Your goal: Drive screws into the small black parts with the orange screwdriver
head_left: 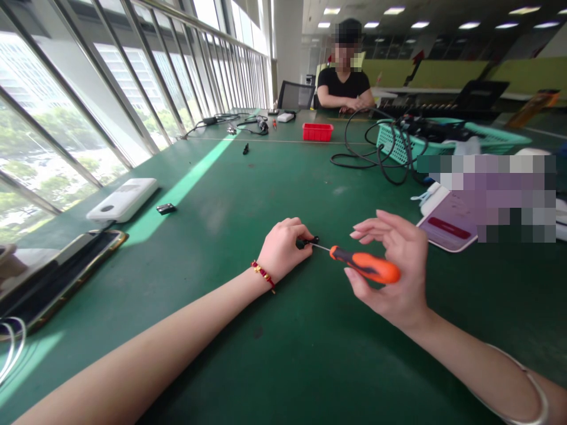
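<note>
My left hand [286, 248] rests on the green table, thumb and fingers pinched on a small black part [314, 240], mostly hidden by the fingers. A screwdriver [365, 264] with an orange and black handle points left, its thin metal shaft reaching that part. Around the handle, my right hand [396, 268] has its fingers and thumb spread apart. The handle's butt lies in front of the palm; whether it touches the palm, I cannot tell.
A white power bank [124, 199], a small black piece [166, 209] and a dark phone [66, 274] lie left. Further back are a red bin [318, 132] and a teal basket [500, 141] with black cables. A pink-screened phone [449, 227] lies right. Another person [344, 85] sits opposite.
</note>
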{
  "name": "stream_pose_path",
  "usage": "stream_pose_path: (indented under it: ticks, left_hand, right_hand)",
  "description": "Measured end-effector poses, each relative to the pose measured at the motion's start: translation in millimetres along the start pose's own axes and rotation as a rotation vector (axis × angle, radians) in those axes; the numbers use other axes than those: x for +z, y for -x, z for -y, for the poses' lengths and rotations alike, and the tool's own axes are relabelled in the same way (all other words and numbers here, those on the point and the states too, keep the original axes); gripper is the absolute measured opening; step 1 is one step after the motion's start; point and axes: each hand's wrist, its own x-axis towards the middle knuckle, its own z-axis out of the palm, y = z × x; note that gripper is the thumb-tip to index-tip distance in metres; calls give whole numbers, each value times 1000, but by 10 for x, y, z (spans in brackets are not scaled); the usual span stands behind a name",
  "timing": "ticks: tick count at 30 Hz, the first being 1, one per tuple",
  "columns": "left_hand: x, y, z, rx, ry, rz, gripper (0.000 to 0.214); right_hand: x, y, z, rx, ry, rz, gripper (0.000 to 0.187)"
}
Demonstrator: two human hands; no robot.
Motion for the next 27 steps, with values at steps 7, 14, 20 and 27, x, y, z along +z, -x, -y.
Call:
stream_pose_path:
  ticks: [7,14,20,27]
  left_hand:
    - [-19,1,-23,-7,-5,10,11]
    - [-3,0,-5,4,-10,1,10]
    - [2,-1,-4,0,-9,1,13]
    - [-7,3,-17,-7,-11,3,11]
  right_hand:
    - [-53,-3,82,56,135,139,18]
    - [-17,-11,-5,-8,16,5,60]
    - [-54,-18,39,61,60,172,38]
    - [-31,-2,41,32,34,119,37]
